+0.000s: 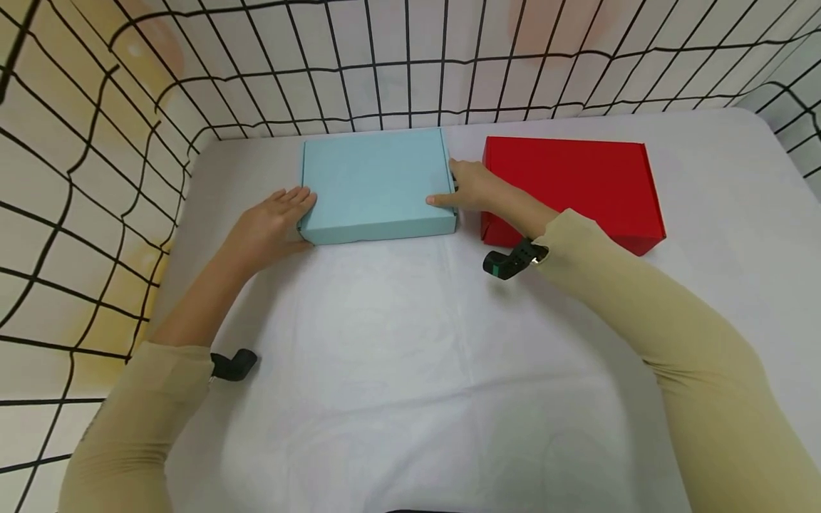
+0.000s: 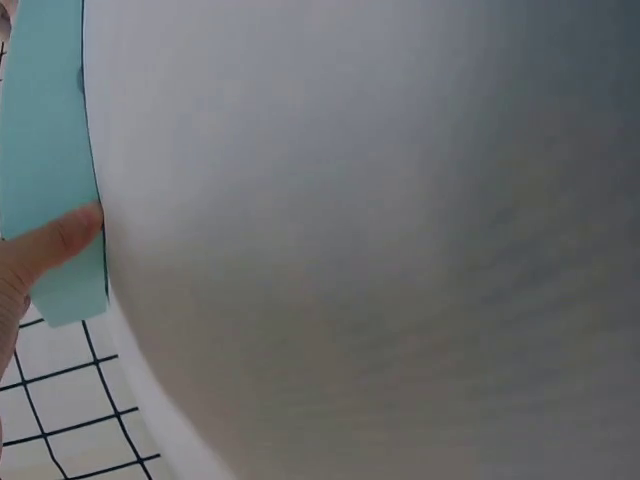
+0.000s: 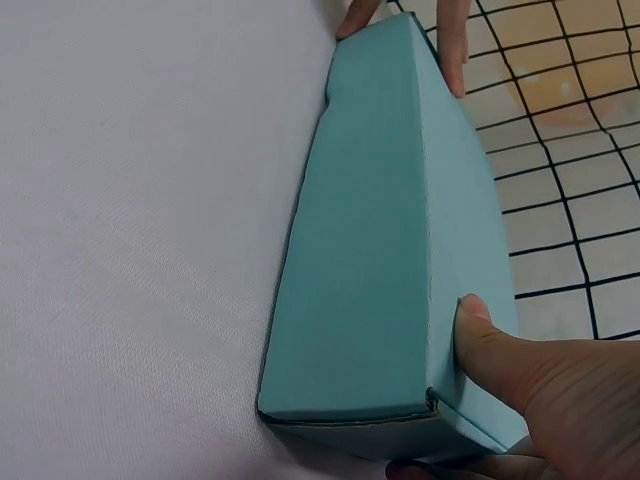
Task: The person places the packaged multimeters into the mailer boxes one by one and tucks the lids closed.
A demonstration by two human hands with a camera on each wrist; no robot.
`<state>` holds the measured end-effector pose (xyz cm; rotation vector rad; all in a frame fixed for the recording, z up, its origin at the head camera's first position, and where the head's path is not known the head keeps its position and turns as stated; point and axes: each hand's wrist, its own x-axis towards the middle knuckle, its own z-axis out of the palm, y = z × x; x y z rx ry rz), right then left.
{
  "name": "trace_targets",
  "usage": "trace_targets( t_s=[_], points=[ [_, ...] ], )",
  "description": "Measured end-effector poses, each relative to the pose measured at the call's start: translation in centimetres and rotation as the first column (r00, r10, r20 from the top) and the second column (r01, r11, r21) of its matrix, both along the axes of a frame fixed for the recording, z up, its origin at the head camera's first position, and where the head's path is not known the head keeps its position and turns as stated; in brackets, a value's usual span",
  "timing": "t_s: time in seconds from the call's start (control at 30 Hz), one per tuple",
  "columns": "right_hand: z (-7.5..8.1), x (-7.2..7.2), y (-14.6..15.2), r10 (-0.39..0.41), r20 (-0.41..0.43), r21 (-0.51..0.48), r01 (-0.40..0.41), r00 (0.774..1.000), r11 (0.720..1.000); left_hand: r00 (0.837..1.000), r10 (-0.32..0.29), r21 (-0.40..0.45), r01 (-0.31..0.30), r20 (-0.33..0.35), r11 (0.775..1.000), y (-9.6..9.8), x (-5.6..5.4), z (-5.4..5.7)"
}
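Note:
A flat, light blue cardboard box [image 1: 378,187] lies closed on the white-covered table, near its back edge. At its left end, my left hand [image 1: 269,224] holds the front corner, fingers over the top edge. The left thumb [image 2: 68,235] lies against the front face in the left wrist view. My right hand [image 1: 473,187] grips the opposite end, with the thumb [image 3: 480,335] on the lid and the other fingers down at the side, partly hidden. Beside it on the right sits a closed red box [image 1: 577,182], partly covered by my right forearm.
Black wire grid panels [image 1: 378,71] fence the table at the back and left, with another at the far right. White cloth [image 1: 385,342] covers the table. Each wrist wears a dark strap with a small device, the right one [image 1: 513,260] hanging near the red box's front.

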<state>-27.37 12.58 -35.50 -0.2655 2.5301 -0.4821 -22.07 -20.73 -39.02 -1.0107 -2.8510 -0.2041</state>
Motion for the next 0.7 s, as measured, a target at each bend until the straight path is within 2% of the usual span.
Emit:
trace_targets(
  t_s=[0.2,0.43,0.7],
  points=[
    [0.0,0.1,0.1,-0.002,0.0,-0.003,0.002,1.0,1.0,0.999,0.017,-0.028,-0.015,0.046,0.999,0.1,0.0,0.2],
    [0.1,0.1,0.2,-0.01,-0.005,0.004,0.01,1.0,1.0,1.0,0.008,-0.028,-0.007,0.025,1.0,0.2,-0.1,0.4],
    [0.0,-0.1,0.1,0.008,-0.008,0.006,-0.008,1.0,1.0,0.995,0.049,-0.088,-0.042,0.089,0.995,0.4,-0.3,1.4]
  ],
)
